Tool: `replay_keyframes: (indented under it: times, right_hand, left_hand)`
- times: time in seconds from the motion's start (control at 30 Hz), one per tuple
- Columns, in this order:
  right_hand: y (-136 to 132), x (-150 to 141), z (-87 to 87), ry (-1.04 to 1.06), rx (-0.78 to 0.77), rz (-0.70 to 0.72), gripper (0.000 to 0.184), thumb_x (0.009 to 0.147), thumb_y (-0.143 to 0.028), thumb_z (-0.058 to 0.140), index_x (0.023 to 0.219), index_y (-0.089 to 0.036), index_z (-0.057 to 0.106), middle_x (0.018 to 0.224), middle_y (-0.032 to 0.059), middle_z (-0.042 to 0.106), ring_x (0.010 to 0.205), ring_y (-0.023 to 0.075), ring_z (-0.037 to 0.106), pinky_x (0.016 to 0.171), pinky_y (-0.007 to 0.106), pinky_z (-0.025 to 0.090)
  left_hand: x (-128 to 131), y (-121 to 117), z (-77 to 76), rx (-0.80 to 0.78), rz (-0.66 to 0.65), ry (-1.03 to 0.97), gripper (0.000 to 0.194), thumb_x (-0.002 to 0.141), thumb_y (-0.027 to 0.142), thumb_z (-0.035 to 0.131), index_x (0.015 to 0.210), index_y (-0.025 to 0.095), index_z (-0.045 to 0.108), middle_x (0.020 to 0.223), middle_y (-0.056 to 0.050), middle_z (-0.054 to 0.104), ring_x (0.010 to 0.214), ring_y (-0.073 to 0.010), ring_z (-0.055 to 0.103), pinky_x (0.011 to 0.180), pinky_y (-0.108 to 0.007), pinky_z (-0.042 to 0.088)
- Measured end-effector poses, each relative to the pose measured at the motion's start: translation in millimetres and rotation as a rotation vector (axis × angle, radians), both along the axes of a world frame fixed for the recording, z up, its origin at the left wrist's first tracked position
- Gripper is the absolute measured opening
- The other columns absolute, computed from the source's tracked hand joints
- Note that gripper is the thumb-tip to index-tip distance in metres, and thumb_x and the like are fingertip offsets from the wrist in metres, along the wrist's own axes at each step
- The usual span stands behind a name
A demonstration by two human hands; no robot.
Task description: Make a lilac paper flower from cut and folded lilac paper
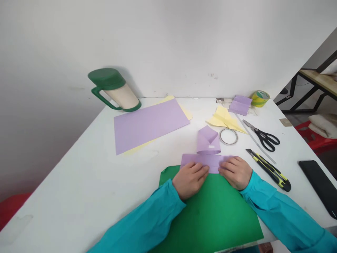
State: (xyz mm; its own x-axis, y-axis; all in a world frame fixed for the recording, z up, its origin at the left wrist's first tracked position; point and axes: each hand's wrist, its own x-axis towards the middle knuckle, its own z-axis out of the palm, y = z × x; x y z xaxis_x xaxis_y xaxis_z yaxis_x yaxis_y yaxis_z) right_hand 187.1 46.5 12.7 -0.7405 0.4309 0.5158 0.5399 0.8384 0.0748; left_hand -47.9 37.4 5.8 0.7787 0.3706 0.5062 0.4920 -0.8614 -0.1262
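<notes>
Both forearms, in turquoise sleeves (147, 218), come in from the bottom of the frame, the left one slanting up to the right and the right one up to the left, so that the hands face each other a little right of centre. The left hand (190, 180) lies palm down with its knuckles up, fingers bent and pressed together, the tips resting on the left and middle part of a purple paper strip (214, 161). The right hand (235, 173) is turned inward, its fingers curled close together over the strip's right end; whether either hand pinches the paper or only presses it down, I cannot tell. The strip lies flat, level across the frame, overlapping the upper edge of a green sheet (216, 214) that fills the lower middle of the frame. Just above the strip is a folded purple paper piece (204, 142) bearing a small white patch, too small to show any writing. At the upper right of the desk (79, 168), the yellow-green tape roll (259, 99) has a printed green disc inside its core, its print too tiny to read. The yellow-and-black cutter (270, 170) and black-handled scissors (262, 135) lie at the right of the frame, any markings illegible.
</notes>
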Motion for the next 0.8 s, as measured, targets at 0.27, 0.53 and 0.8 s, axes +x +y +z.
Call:
replay_keyframes:
  times: [0.27,0.53,0.8]
  right_hand:
    - [-6.3,-11.3,-2.7,-0.136,-0.122,-0.069,0.040,0.080,-0.049,0.061,0.110,-0.023,0.065,0.108,0.0105,0.062,0.090,0.0238,0.049,0.075,0.038,0.037]
    - [-3.3,3.0,-2.4,-0.006,-0.177,-0.034,0.021,0.086,-0.029,0.052,0.088,-0.023,0.072,0.106,0.0083,0.063,0.094,0.0211,0.050,0.076,0.037,0.037]
    - [9.5,29.6,14.8,-0.066,-0.335,0.030,0.023,0.084,-0.030,0.054,0.073,-0.026,0.074,0.105,0.0064,0.061,0.090,0.0196,0.049,0.072,0.034,0.034]
  left_hand:
    - [13.0,-10.7,-0.3,-0.090,0.166,0.030,0.027,0.091,0.020,0.044,0.104,0.009,0.065,0.106,-0.014,0.066,0.088,-0.0231,0.057,0.071,-0.037,0.050]
    - [-17.1,6.8,3.8,-0.175,0.053,-0.005,0.026,0.088,0.017,0.044,0.092,0.013,0.069,0.100,-0.013,0.068,0.081,-0.0197,0.057,0.068,-0.035,0.052]
    - [-54.4,30.7,10.9,-0.367,-0.062,-0.020,0.032,0.087,0.017,0.042,0.081,0.017,0.073,0.104,-0.009,0.071,0.081,-0.0203,0.055,0.071,-0.035,0.050]
